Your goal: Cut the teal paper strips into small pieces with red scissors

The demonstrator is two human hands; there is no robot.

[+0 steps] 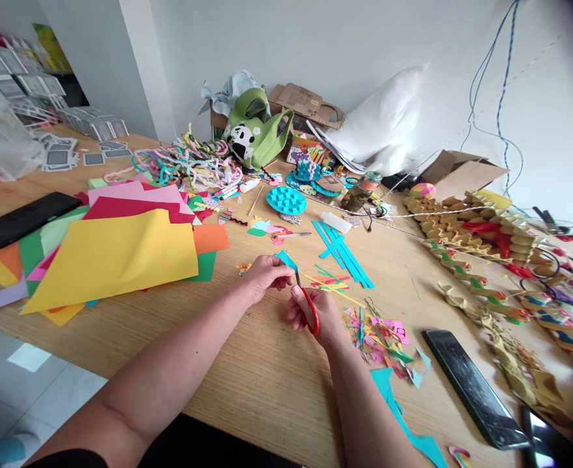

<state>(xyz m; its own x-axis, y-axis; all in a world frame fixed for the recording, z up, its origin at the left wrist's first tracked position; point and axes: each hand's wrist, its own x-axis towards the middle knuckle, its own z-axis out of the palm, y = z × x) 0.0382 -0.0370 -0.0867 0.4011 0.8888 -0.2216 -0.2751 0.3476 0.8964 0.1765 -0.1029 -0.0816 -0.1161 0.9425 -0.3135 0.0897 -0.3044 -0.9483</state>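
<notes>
While in right hand [326, 317], scissors [310, 311] partly hidden.

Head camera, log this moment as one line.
left hand: holds blue paper | right hand: holds red-handled scissors | blades: at paper

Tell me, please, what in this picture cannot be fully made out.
Head view: blue paper, partly covered by the left hand.
Head view: scissors, handle partly hidden by the right hand.
Head view: plastic bag, cut off by the picture's left edge.
Head view: tiny scraps, too small for clear shapes.
</notes>
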